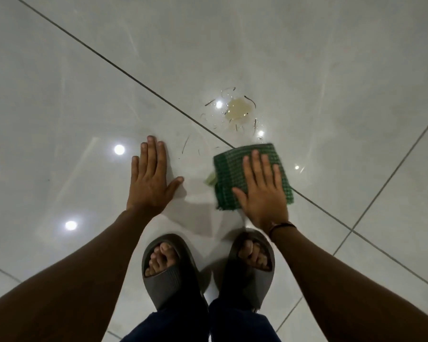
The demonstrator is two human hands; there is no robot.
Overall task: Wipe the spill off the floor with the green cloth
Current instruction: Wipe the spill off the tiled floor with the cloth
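Observation:
A yellowish spill (238, 110) with small droplets and dark streaks around it lies on the glossy pale tiled floor (84, 95), just beyond a dark grout line. A folded green checked cloth (230, 169) lies flat on the floor a little nearer to me than the spill. My right hand (261, 188) rests palm down on the cloth with fingers spread, pressing it to the tile. My left hand (151, 178) lies flat on the bare floor to the left of the cloth, fingers apart, holding nothing.
My two feet in dark grey slides (168, 270) stand just behind the hands. Dark grout lines (134, 77) cross the tiles diagonally. Ceiling lights reflect as bright spots (119, 149) on the floor.

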